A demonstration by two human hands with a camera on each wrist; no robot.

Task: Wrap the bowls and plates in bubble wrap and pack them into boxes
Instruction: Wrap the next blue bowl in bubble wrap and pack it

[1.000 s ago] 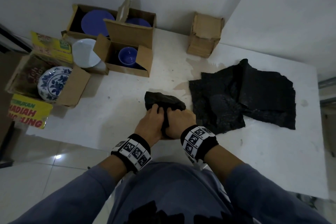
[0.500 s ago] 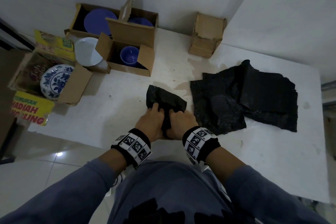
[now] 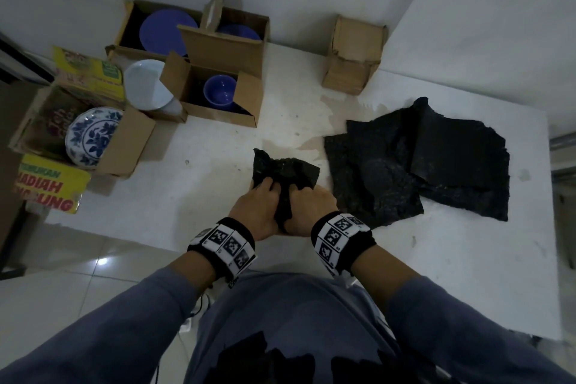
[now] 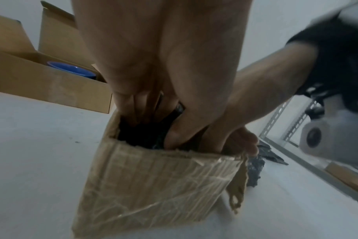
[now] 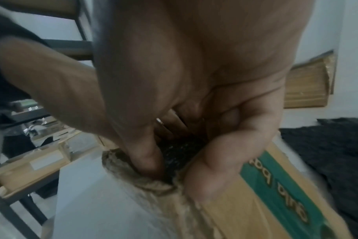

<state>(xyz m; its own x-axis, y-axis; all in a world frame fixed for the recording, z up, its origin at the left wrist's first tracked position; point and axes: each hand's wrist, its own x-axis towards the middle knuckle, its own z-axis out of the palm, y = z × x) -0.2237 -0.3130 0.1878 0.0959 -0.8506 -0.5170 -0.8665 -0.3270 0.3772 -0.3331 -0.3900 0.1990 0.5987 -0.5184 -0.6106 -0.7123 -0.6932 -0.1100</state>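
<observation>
A bundle in black bubble wrap (image 3: 285, 170) sits at the table's near edge, its far end sticking out past my knuckles. My left hand (image 3: 258, 206) and right hand (image 3: 307, 206) lie side by side, fingers curled into the wrap. The left wrist view shows a small worn cardboard box (image 4: 153, 182) with both hands' fingers reaching down into its open top, onto the black wrap (image 4: 141, 135). In the right wrist view the same box (image 5: 266, 202) has a green printed side, and the wrap (image 5: 178, 150) shows between thumb and fingers. What the wrap holds is hidden.
A pile of black bubble wrap sheets (image 3: 420, 162) lies to the right. At the back left are open boxes with a blue bowl (image 3: 219, 92), blue plates (image 3: 168, 31), a white plate (image 3: 146, 87) and a blue-patterned plate (image 3: 92, 135). A closed small box (image 3: 353, 53) stands by the wall.
Both hands stay in place on the bundle. The free far end of the black wrap has spread out and stands a little higher than a second ago.
</observation>
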